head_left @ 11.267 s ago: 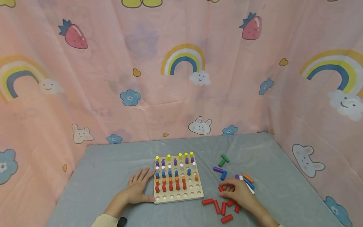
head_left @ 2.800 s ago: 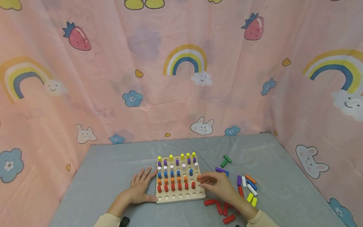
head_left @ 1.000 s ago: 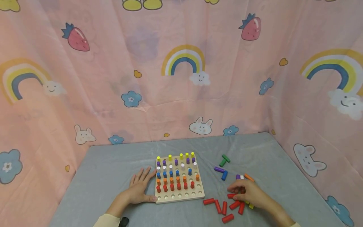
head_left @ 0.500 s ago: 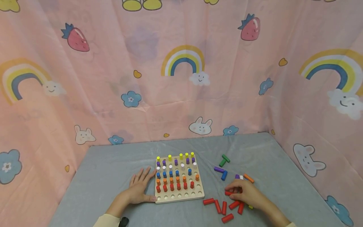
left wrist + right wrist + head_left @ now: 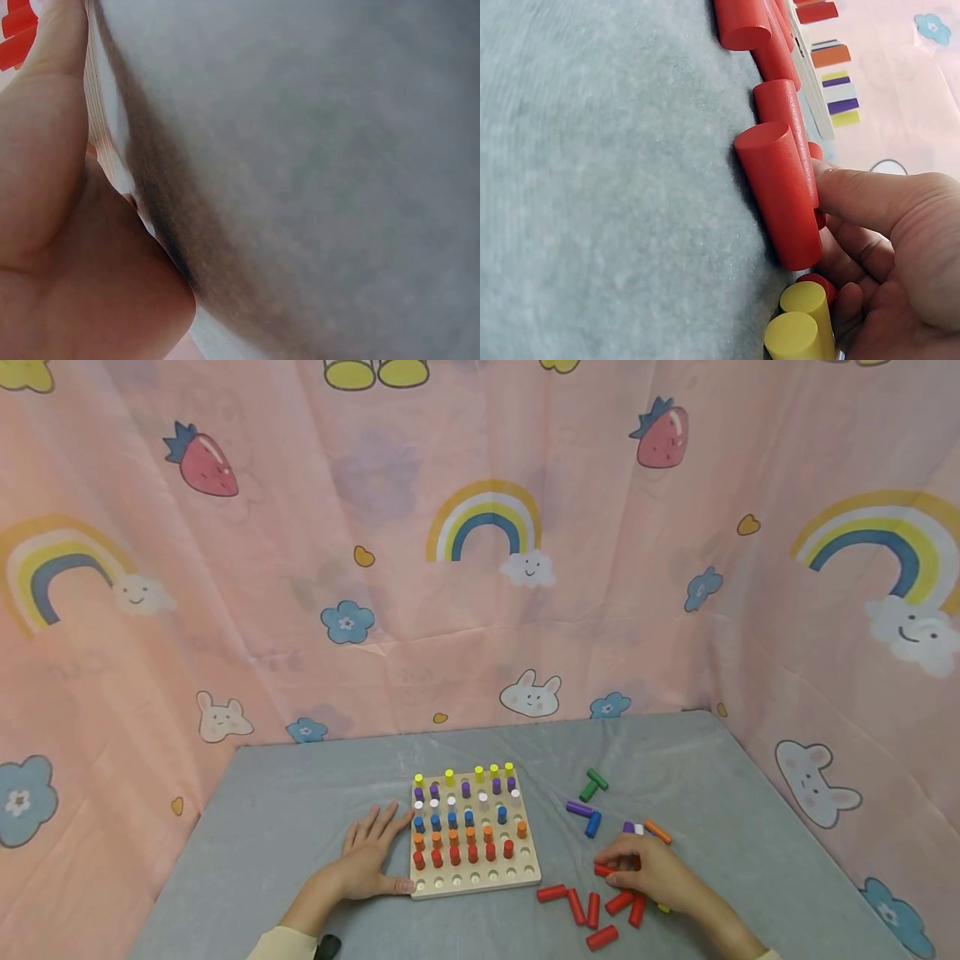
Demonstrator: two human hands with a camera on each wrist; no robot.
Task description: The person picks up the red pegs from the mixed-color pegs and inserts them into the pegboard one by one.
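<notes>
A wooden pegboard (image 5: 495, 883) lies on the grey cloth with rows of yellow, purple, white, blue, orange and red pegs standing in it. My left hand (image 5: 366, 860) rests beside its left edge, fingers spread and thumb touching the front left corner. Right of the board, my right hand (image 5: 651, 870) pinches a red peg (image 5: 603, 869) between thumb and fingers, low over the loose pegs. The right wrist view shows the thumb behind a lying red peg (image 5: 780, 196), which partly hides the grip. Two yellow pegs (image 5: 793, 334) lie under the palm there.
Several loose red pegs (image 5: 576, 907) lie in front of the right hand. Behind it are an orange peg (image 5: 657, 831), a purple peg (image 5: 579, 808), a blue peg (image 5: 593, 824) and two green pegs (image 5: 597, 778). A pink patterned curtain (image 5: 420, 677) stands behind the table.
Earlier a sixth red peg joined the board's front red row. My right hand then moved from the board back right to the loose pegs and took a red one. My left hand stayed.
</notes>
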